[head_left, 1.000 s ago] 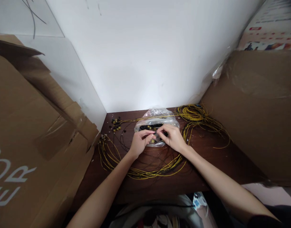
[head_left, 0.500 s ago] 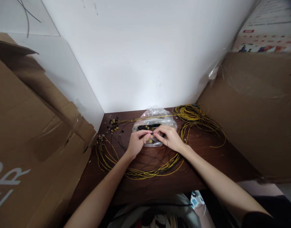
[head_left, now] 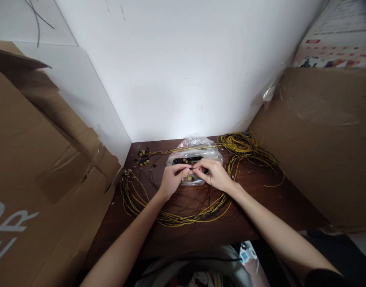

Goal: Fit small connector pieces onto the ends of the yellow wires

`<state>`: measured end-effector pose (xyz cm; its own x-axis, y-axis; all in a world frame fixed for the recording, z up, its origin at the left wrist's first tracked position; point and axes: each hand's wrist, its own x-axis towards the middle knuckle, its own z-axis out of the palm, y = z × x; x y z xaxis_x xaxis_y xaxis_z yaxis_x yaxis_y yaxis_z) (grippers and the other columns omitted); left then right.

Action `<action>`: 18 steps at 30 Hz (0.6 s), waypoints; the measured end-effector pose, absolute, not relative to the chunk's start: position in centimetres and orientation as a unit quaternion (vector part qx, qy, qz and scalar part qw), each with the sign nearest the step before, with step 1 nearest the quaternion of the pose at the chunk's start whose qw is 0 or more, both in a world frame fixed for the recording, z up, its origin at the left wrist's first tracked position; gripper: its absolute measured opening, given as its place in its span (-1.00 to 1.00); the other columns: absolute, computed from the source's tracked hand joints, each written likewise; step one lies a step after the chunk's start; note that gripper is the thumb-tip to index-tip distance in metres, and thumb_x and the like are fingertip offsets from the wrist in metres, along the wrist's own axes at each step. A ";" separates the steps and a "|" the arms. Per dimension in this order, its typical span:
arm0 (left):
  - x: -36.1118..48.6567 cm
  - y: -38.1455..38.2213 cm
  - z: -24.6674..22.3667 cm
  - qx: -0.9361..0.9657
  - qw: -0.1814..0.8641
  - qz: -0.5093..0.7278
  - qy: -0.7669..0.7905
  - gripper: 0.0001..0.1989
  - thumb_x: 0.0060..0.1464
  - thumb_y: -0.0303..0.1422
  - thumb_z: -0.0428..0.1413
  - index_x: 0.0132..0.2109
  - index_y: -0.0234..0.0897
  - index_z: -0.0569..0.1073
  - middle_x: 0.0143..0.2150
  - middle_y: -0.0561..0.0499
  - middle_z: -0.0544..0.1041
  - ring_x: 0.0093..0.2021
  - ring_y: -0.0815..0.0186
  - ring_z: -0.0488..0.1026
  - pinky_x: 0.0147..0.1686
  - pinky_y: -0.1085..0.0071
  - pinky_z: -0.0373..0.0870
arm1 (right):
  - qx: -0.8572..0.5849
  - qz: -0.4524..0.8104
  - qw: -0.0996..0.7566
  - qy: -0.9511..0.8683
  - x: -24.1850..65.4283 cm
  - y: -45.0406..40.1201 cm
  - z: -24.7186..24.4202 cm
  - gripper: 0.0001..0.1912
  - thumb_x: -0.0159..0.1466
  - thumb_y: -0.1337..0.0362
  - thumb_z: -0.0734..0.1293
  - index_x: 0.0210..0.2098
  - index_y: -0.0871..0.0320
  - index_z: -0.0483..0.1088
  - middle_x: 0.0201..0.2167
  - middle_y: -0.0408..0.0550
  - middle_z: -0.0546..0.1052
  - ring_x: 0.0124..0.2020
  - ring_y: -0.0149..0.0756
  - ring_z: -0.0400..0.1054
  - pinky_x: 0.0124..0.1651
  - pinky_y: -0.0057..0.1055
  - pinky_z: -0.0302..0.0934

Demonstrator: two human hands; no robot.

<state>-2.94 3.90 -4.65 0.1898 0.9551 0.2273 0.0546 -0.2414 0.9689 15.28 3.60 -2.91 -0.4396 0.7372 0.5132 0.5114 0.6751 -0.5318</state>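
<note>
Over a clear plastic bag (head_left: pixel 195 142), my left hand (head_left: pixel 171 180) and my right hand (head_left: pixel 215 172) meet fingertip to fingertip. Each pinches part of a thin black wire (head_left: pixel 211 180), with a small dark piece between the fingertips, too small to name. Strands of the wire hang below both hands. Inside the bag, partly covered by my fingers, lie small black and yellow parts (head_left: pixel 189 160). Beneath my wrists, a loop of yellow and black wires (head_left: pixel 183 221) curves across the dark brown table (head_left: pixel 159 243).
At the back right rests a coil of yellow wire (head_left: pixel 237 142). Small yellow and black parts (head_left: pixel 143 162) sit at the back left. Cardboard boxes flank the table on the left (head_left: pixel 51 167) and right (head_left: pixel 323 151), and a white wall (head_left: pixel 183 75) stands behind.
</note>
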 end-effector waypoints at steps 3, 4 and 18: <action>-2.9 3.9 -4.7 0.626 0.459 0.485 0.404 -0.80 -0.05 -0.34 0.15 -0.26 -0.34 0.57 -0.48 -0.01 0.54 -0.58 0.44 0.28 -0.51 0.49 0.26 | -0.375 0.141 0.359 -0.843 15.1 3.6 -3.1 -0.84 0.25 0.28 0.22 -0.30 0.19 0.42 -0.42 -0.07 0.48 -0.43 -0.38 0.34 -0.33 -0.45 0.22; -2.9 3.9 -4.7 0.627 0.458 0.484 0.404 -0.80 -0.05 -0.34 0.15 -0.26 -0.33 0.57 -0.47 -0.02 0.54 -0.58 0.45 0.27 -0.51 0.49 0.27 | -0.378 0.136 0.359 -0.842 15.2 3.6 -3.1 -0.83 0.26 0.28 0.22 -0.32 0.19 0.42 -0.42 -0.06 0.49 -0.42 -0.37 0.35 -0.32 -0.44 0.22; -3.1 4.1 -4.9 0.629 0.449 0.483 0.411 -0.78 -0.03 -0.35 0.13 -0.24 -0.37 0.56 -0.54 0.00 0.51 -0.54 0.40 0.37 -0.50 0.49 0.30 | -0.374 0.112 0.385 -0.836 15.4 3.7 -2.9 -0.82 0.26 0.27 0.23 -0.25 0.17 0.44 -0.38 -0.05 0.51 -0.40 -0.35 0.37 -0.30 -0.43 0.22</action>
